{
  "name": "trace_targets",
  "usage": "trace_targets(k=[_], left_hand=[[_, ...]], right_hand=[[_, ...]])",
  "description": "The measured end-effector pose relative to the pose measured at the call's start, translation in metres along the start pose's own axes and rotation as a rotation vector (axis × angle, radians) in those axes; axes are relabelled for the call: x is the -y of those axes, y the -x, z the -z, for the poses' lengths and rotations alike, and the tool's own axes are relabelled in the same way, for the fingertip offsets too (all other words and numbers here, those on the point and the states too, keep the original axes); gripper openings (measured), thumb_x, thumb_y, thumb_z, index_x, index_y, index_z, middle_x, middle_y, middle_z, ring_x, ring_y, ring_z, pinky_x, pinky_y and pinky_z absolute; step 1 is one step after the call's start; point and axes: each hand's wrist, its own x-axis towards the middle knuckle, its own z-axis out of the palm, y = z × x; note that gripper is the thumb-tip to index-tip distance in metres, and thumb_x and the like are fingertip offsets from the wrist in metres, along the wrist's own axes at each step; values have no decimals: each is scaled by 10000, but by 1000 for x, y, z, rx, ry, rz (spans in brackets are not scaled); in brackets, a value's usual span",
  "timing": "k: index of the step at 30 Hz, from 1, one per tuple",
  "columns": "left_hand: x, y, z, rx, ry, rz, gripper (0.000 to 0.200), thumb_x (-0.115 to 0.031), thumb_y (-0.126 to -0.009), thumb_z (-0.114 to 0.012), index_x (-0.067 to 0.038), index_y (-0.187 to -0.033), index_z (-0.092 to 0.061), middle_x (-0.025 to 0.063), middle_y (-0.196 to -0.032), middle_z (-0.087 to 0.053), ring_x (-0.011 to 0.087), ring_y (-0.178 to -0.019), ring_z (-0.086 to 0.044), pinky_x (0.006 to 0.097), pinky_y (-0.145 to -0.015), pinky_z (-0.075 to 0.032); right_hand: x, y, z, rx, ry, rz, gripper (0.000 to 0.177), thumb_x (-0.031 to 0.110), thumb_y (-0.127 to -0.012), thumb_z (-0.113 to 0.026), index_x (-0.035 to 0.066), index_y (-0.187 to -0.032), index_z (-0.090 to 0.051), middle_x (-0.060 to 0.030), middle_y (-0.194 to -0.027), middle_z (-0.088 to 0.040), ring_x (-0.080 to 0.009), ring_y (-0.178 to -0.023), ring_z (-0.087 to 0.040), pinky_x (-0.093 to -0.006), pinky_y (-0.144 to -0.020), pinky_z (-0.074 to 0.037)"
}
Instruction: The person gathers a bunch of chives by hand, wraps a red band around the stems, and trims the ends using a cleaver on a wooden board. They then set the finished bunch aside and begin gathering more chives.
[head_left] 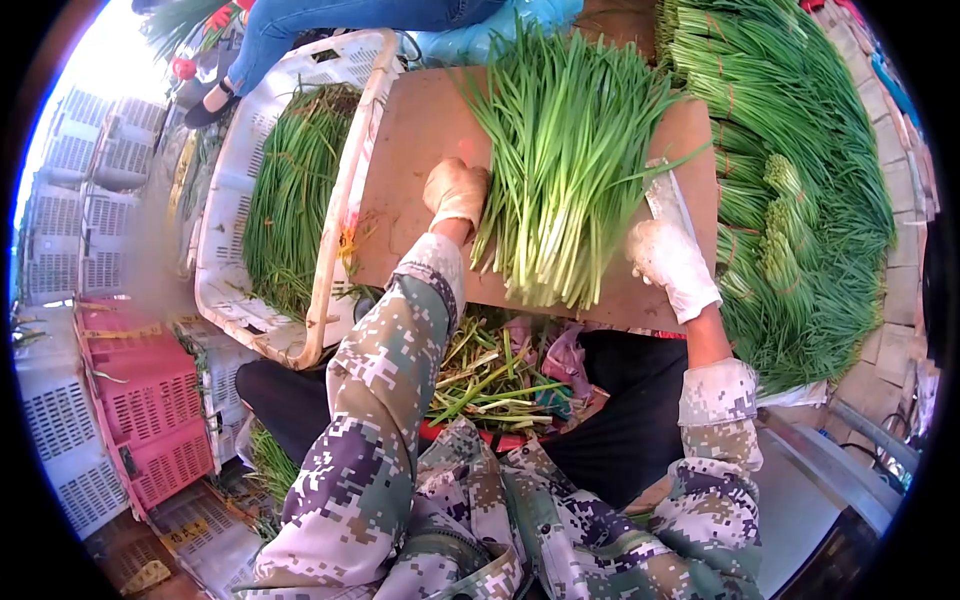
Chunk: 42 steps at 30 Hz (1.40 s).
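Note:
A loose sheaf of green chives (565,150) lies on a brown board (410,130), leaves away from me and pale stem ends toward me. My left hand (456,192), in a pale glove, is closed at the sheaf's left edge; what it grips, if anything, is hidden. On the right, my gloved right hand (672,262) is closed around the handle end of a broad-bladed knife (668,197). The blade points away from me beside the sheaf's right edge.
A white crate (212,235) with chives stands left of the board. Tied bundles (790,230) are piled on the right. Trimmed scraps (490,375) lie below the board. Pink (150,420) and white crates stand far left. Another person's jeans-clad leg (290,45) is at the top.

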Motion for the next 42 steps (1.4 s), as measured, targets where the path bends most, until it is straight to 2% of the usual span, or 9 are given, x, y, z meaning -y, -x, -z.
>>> trace_targets(k=[4,6,8,9,17,27,33,36,42], left_hand=[[16,16,-6,-175,279,-150,310,-346,-776,-600,-79,-871,-726,175,-902,-689,340,-843,-673,425,-777,-519],[21,21,-8,-253,366,-222,312,-307,-817,-658,-5,-875,-711,174,-880,-699,296,-692,-674,374,-690,-535],[25,19,-15,130,1283,6,201,-183,-841,-674,6,-897,-709,115,-842,-708,202,-630,-642,329,-596,-519],[22,28,-8,205,1501,50,127,-65,-839,-682,40,-911,-677,49,-721,-635,101,-592,-547,237,-544,-450],[17,40,-7,51,1191,-206,195,-111,-801,-738,42,-912,-693,72,-803,-693,120,-691,-619,245,-642,-487],[15,37,-28,30,1051,-432,257,-71,-806,-698,15,-1048,-677,74,-813,-691,111,-739,-639,255,-700,-519],[15,44,-32,83,1205,-414,249,-80,-816,-699,2,-1051,-686,114,-828,-694,150,-739,-650,270,-721,-519],[11,46,-30,-98,986,-507,228,-97,-823,-698,6,-1027,-695,129,-834,-697,163,-740,-654,271,-729,-518],[10,43,-35,-77,1019,-454,213,-109,-828,-694,26,-993,-697,137,-845,-701,157,-734,-652,270,-701,-515]], right_hand=[[-43,-15,-4,-131,-119,278,185,149,-813,-593,69,-973,-640,-108,-925,-644,-261,-870,-613,-361,-725,-503],[-50,-33,-5,-425,758,714,100,143,-817,-576,74,-875,-619,-137,-888,-637,-315,-832,-607,-416,-720,-493],[-5,-30,-5,-320,750,560,88,140,-829,-564,69,-855,-610,-149,-868,-631,-329,-825,-601,-423,-719,-487],[13,-29,-7,-212,744,398,88,137,-842,-553,65,-834,-602,-161,-848,-625,-343,-819,-596,-431,-718,-481],[44,-33,-32,-445,537,602,67,114,-836,-579,48,-840,-593,-150,-830,-609,-343,-816,-596,-420,-728,-478],[38,-48,-57,-423,286,499,194,87,-731,-731,70,-880,-607,-105,-818,-632,-281,-783,-633,-367,-698,-503],[35,-47,-62,-369,61,380,231,13,-731,-711,53,-943,-630,-87,-833,-647,-214,-744,-647,-318,-670,-519],[30,-50,-65,-417,44,459,277,0,-728,-712,54,-992,-648,-92,-858,-657,-217,-767,-651,-312,-685,-524],[26,-53,-64,-406,172,475,286,54,-741,-719,42,-1021,-663,-128,-888,-660,-265,-827,-652,-343,-725,-518]])
